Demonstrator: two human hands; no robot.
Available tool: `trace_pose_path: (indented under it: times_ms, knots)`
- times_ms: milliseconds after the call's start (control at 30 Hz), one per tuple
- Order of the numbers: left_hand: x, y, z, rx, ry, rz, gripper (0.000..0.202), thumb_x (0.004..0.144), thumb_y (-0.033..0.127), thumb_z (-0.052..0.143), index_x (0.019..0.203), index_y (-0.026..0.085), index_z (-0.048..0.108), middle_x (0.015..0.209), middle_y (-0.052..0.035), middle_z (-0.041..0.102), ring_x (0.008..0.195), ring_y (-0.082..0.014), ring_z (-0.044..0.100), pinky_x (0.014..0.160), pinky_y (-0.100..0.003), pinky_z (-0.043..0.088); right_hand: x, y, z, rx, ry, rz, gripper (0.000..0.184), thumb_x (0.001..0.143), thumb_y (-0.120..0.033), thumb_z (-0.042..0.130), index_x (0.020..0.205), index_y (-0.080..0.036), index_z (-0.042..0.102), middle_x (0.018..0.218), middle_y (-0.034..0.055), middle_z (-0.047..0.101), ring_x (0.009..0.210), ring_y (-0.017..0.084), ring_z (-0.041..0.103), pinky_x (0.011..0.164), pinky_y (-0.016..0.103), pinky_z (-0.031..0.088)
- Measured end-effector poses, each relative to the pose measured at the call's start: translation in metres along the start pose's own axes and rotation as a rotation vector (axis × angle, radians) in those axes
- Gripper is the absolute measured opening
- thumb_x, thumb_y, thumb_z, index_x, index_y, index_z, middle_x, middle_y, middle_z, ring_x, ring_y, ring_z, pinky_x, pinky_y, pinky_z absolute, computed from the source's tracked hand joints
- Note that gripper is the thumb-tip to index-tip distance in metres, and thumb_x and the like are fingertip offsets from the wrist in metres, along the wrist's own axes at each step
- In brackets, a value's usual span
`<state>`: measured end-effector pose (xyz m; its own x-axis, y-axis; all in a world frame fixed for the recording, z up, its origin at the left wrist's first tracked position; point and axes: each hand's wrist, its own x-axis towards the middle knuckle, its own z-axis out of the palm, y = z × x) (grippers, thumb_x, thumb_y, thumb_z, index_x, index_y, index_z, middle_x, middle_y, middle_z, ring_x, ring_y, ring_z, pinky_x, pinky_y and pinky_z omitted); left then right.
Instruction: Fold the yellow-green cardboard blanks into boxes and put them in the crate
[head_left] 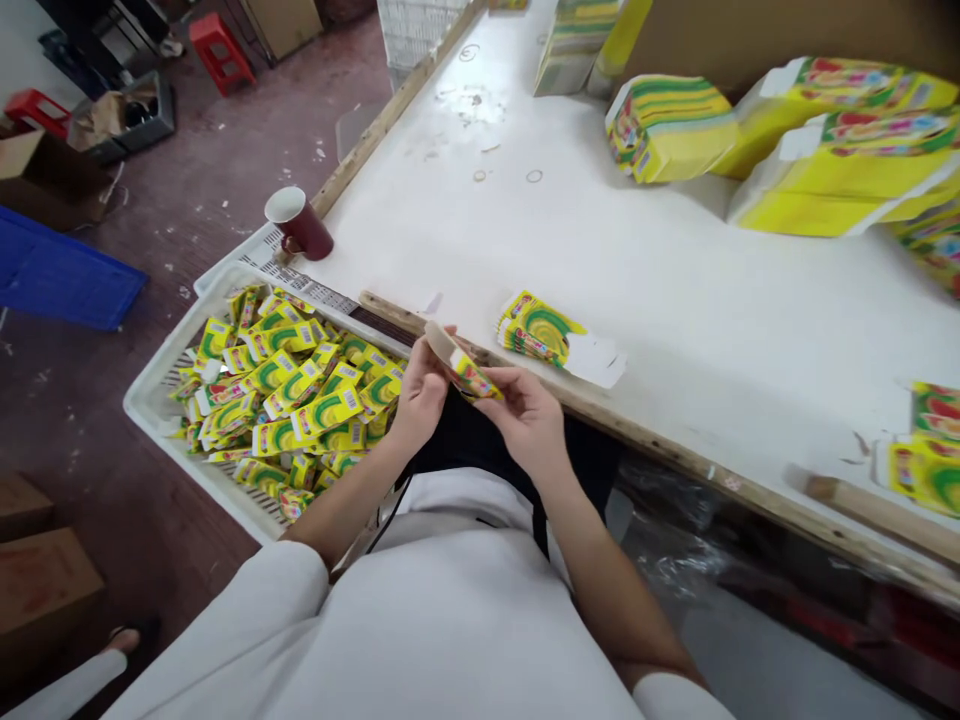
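Between my two hands, just off the table's front edge, is a small yellow and green cardboard box (474, 378) with its pale end flap raised. My left hand (422, 395) grips the flap end with thumb and fingers. At the printed end, my right hand (529, 415) pinches the box. A small stack of flat yellow and green boxes (544, 328) lies on the table beyond my hands, white flaps pointing right. To my left, a white plastic basket (161, 440) holds a heap of small yellow and green boxes (296, 385).
A maroon mug (306, 228) stands at the corner of the white table (450, 230). Bundled yellow cartons (832, 180) stand at the back right. More printed boxes (926, 470) lie at the right edge. Red stools (221, 52) and a blue bin (64, 268) are on the floor.
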<state>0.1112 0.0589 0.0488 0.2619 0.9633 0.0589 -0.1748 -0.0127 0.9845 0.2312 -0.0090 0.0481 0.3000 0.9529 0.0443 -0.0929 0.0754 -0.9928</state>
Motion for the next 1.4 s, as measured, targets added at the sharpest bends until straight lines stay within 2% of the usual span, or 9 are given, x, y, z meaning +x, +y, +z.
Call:
trace_pose_path:
  times_ms: [167,300,433,633,733,867,1033,1200,1400]
  knots:
    - [0.006,0.014,-0.023,0.102,-0.077,-0.093,0.040,0.076,0.058,0.073,0.090,0.021,0.072,0.090,-0.0044,0.075,0.086,-0.0222,0.070,0.086,-0.039,0.055,0.001,-0.007,-0.023,-0.200,0.061,-0.109,0.011,0.081,-0.035,0.073,0.080,-0.024,0.071,0.072,-0.0007,0.072,0.064,0.018,0.065,0.060,0.034,0.055]
    - [0.017,0.052,-0.045,0.283,-0.452,-0.002,0.086,0.067,0.073,0.071,0.135,0.023,0.055,0.140,-0.0143,0.059,0.134,-0.0330,0.051,0.110,-0.046,0.041,0.000,-0.018,-0.035,-0.618,0.073,-0.364,0.016,0.090,-0.024,0.064,0.086,-0.032,0.077,0.083,0.0014,0.076,0.082,0.022,0.067,0.085,0.044,0.053]
    - [0.010,0.058,-0.040,0.691,-0.692,0.059,0.101,0.061,0.050,0.086,0.145,0.020,0.039,0.145,-0.0174,0.050,0.134,-0.0357,0.049,0.111,-0.049,0.040,-0.003,-0.024,-0.031,-0.769,-0.135,-0.492,0.028,0.091,-0.021,0.060,0.100,-0.043,0.074,0.098,-0.0015,0.075,0.105,0.025,0.064,0.114,0.054,0.034]
    - [-0.006,0.038,-0.019,0.890,-0.526,0.167,0.077,0.073,0.023,0.073,0.138,0.021,0.033,0.130,-0.0127,0.055,0.114,-0.0275,0.061,0.095,-0.040,0.052,-0.006,-0.011,-0.023,-0.402,0.020,-0.288,0.072,0.093,-0.050,0.054,0.155,-0.029,0.025,0.159,0.0098,0.036,0.146,0.031,0.035,0.116,0.054,0.037]
    - [-0.010,0.032,-0.016,0.881,-0.529,0.235,0.083,0.073,0.023,0.072,0.141,0.022,0.023,0.138,-0.0147,0.047,0.114,-0.0271,0.061,0.093,-0.039,0.052,-0.004,-0.004,-0.016,-0.195,-0.135,-0.112,0.051,0.102,-0.045,0.034,0.149,-0.027,0.037,0.146,0.0073,0.054,0.137,0.023,0.050,0.112,0.045,0.045]
    - [-0.016,0.024,-0.012,0.901,-0.495,0.271,0.071,0.073,0.023,0.069,0.131,0.023,0.028,0.126,-0.0112,0.054,0.105,-0.0254,0.064,0.085,-0.037,0.054,0.003,0.002,-0.006,-0.170,-0.057,-0.070,0.044,0.097,-0.043,0.047,0.134,-0.022,0.057,0.136,0.0098,0.063,0.130,0.026,0.056,0.111,0.044,0.046]
    - [-0.013,0.021,-0.012,0.945,-0.449,0.183,0.054,0.069,0.022,0.068,0.115,0.025,0.038,0.109,-0.0047,0.060,0.092,-0.0221,0.067,0.077,-0.033,0.054,0.008,0.015,-0.005,-0.040,-0.171,0.038,0.068,0.094,-0.060,0.047,0.150,-0.022,0.038,0.137,0.0113,0.062,0.116,0.025,0.067,0.098,0.041,0.056]
    - [-0.005,0.012,-0.013,0.886,-0.571,0.170,0.060,0.068,0.021,0.067,0.121,0.021,0.039,0.120,-0.0113,0.054,0.099,-0.0244,0.065,0.080,-0.035,0.054,0.000,0.010,-0.007,-0.334,-0.301,-0.150,0.062,0.097,-0.044,0.049,0.154,-0.026,0.032,0.159,0.0061,0.037,0.145,0.024,0.039,0.119,0.040,0.036]
    - [-0.008,0.017,-0.019,1.035,-0.412,0.214,0.067,0.068,0.021,0.069,0.128,0.015,0.039,0.118,-0.0139,0.055,0.111,-0.0292,0.058,0.094,-0.044,0.051,0.001,0.010,-0.015,-0.415,-0.129,-0.246,0.051,0.096,-0.021,0.048,0.147,-0.027,0.046,0.151,0.0067,0.050,0.140,0.023,0.047,0.118,0.043,0.038]
